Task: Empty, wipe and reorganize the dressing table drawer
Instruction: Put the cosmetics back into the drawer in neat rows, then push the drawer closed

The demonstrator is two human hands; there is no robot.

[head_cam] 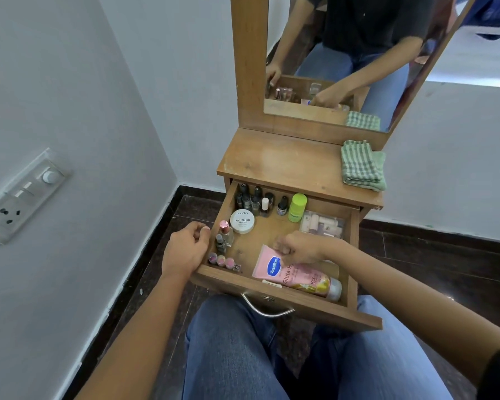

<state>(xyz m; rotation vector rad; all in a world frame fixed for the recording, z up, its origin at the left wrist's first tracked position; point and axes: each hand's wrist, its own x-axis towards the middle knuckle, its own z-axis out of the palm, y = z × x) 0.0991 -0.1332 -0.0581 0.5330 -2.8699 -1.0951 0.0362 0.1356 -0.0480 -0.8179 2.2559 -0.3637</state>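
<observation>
Open wooden drawer (231,280), curved metal handle (266,311) at its front, directly under your hands. Your left hand (185,249): fingers curled, thumb on forefinger, at the drawer's left wall; whether it grips the wall cannot be told. Just right of it: two rose-capped glass bottles (225,235), a row of three small pink-capped bottles (221,260), and a round white nail polish remover tub (242,221). Your right hand (300,248): blurred, fingers curled down onto the flat crimped end of the pink Vaseline tube (298,277); a true pinch cannot be told. The tube lies flat, its cap end toward you from that hand. Beyond the right hand: a clear plastic box (322,225) and a lime-capped bottle (297,207); dark nail polish bottles (253,197) stand upright along the back. On the table top (283,163) above: a folded green checked cloth (362,166).
</observation>
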